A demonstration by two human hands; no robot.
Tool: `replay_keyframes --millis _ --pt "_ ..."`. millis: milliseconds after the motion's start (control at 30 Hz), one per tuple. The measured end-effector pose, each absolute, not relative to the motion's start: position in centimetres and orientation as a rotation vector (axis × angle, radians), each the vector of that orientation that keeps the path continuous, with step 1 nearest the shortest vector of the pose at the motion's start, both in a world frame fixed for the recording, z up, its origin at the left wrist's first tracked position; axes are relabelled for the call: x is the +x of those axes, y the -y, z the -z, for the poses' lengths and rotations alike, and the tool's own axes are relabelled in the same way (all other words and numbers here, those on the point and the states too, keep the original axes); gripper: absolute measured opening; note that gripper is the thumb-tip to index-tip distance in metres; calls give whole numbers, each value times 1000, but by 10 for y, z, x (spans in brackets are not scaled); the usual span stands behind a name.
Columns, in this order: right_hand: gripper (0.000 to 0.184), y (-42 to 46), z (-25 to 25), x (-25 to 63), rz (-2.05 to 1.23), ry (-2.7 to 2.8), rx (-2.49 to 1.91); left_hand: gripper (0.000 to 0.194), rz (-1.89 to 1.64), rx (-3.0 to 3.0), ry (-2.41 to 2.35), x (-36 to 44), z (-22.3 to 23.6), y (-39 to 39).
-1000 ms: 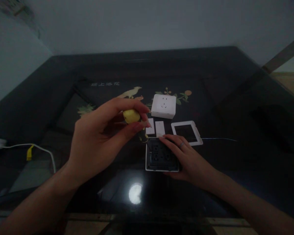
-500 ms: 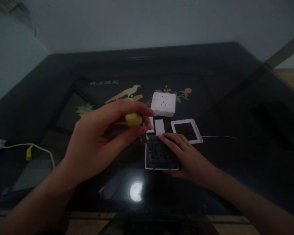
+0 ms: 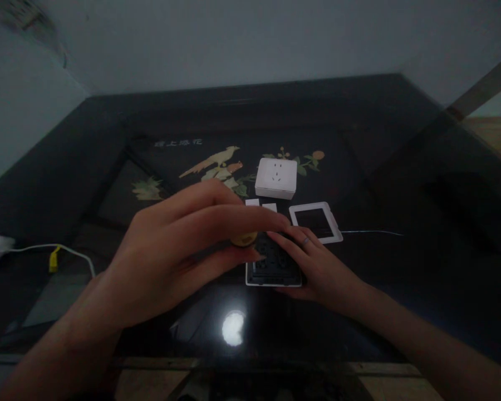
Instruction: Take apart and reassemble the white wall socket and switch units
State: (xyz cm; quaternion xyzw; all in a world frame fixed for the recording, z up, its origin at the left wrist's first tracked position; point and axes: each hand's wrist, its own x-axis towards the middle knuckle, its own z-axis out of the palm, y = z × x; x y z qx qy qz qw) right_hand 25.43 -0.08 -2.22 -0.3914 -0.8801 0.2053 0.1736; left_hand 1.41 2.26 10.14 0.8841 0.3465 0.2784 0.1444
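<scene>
The yellow handle of a screwdriver (image 3: 244, 239) shows between the thumb and fingers of my left hand (image 3: 167, 267). The tool's shaft and tip are hidden behind the fingers. Beneath it a square wall switch panel (image 3: 275, 275) lies face down, its black back up with a white rim around it. My right hand (image 3: 321, 264), with a ring on one finger, grips the panel at its right side, fingers over the top edge and thumb below. My left index finger reaches close to the right hand's fingertips.
Beyond the panel stands a white wall socket (image 3: 276, 177). Two small white plates (image 3: 269, 208) lie partly covered by my left hand. A white frame (image 3: 337, 230) rests to the right, near a thin wire (image 3: 371, 231). At far left are a white cable (image 3: 73, 252) and a yellow tag (image 3: 53, 260).
My left hand has moved right and down with the screwdriver, and its index finger now extends over the panel. The right hand keeps its hold on the panel.
</scene>
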Motion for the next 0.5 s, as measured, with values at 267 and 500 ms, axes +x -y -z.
replay_keyframes --millis 267,500 --pt "88 1 21 254 -574 2516 -1127 22 -777 2671 -1141 19 -109 -30" --pt "89 2 23 255 -558 2511 -1118 40 -654 2608 -1043 7 -112 -30"
